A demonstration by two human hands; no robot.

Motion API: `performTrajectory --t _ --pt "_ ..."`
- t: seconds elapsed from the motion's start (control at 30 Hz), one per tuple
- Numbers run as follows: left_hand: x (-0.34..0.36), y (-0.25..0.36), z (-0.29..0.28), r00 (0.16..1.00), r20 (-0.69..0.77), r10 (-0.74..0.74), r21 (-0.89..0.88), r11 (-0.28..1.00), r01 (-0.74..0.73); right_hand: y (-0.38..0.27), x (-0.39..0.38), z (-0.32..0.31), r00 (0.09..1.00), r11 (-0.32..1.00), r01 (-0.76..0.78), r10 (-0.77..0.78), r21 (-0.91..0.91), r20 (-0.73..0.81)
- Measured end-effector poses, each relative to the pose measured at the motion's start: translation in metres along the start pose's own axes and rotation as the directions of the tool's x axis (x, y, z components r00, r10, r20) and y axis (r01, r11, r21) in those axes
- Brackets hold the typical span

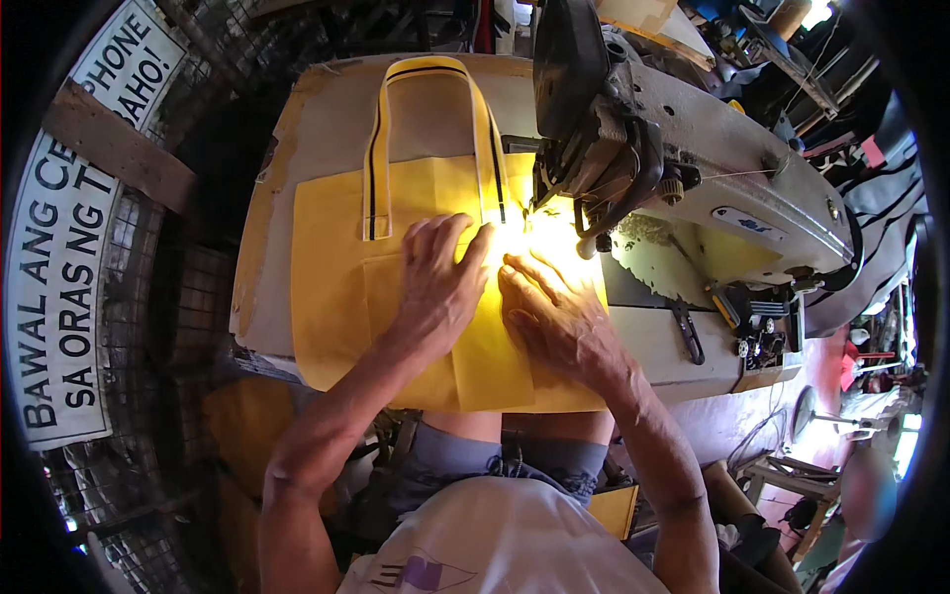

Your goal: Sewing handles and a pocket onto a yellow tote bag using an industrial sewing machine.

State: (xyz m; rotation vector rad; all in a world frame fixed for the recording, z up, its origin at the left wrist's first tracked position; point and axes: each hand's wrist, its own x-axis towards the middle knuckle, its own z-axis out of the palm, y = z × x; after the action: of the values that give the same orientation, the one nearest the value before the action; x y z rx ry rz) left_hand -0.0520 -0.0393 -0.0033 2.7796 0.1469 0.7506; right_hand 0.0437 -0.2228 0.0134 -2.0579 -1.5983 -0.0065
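A yellow fabric panel (332,287) lies on the sewing table, its right part under the head of a sewing machine (594,148). A yellow and white strap with a dark stripe (426,65) forms a loop at the panel's far side. My left hand (440,287) rests on the panel beside the strap's right end, its bent fingers apart and their tips on the cloth. Close to the needle area, my right hand (564,317) lies with fingers stretched flat on the cloth. Bright lamp glare hides the needle and the stitching spot.
On the tabletop (336,99), right of the cloth, lie dark-handled snips (688,335), a yellow and black tool (727,305) and small metal bobbins (754,348). Lettered white signs (64,297) hang on wire mesh at left. A fan (807,411) and a blurred person (867,493) are at right.
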Motion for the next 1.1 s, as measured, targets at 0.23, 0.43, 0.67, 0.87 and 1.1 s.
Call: performTrajectory --t 0.23,0.43,0.67,0.87,1.1 --pt "-0.051 -0.033 -0.059 0.996 0.078 -0.043 0.173 0.984 0.029 -0.018 -0.009 0.005 0.992 0.992 -0.126 0.126 -0.03 0.019" --pt "-0.062 -0.058 -0.073 0.962 0.102 -0.253 0.124 0.963 0.24 -0.019 -0.005 0.004 0.987 0.985 -0.153 0.156 -0.084 0.041" --pt "-0.064 -0.061 -0.072 0.962 0.099 -0.253 0.074 0.966 0.247 -0.022 -0.001 0.005 0.978 0.976 -0.191 0.198 -0.101 0.064" --pt "-0.066 -0.059 -0.072 0.971 0.065 -0.232 0.036 0.973 0.23 -0.021 -0.002 0.005 0.979 0.978 -0.191 0.196 -0.087 0.054" --pt "-0.068 -0.058 -0.073 0.97 0.045 -0.237 0.063 0.97 0.234 -0.022 -0.001 0.006 0.985 0.982 -0.169 0.171 -0.083 0.018"
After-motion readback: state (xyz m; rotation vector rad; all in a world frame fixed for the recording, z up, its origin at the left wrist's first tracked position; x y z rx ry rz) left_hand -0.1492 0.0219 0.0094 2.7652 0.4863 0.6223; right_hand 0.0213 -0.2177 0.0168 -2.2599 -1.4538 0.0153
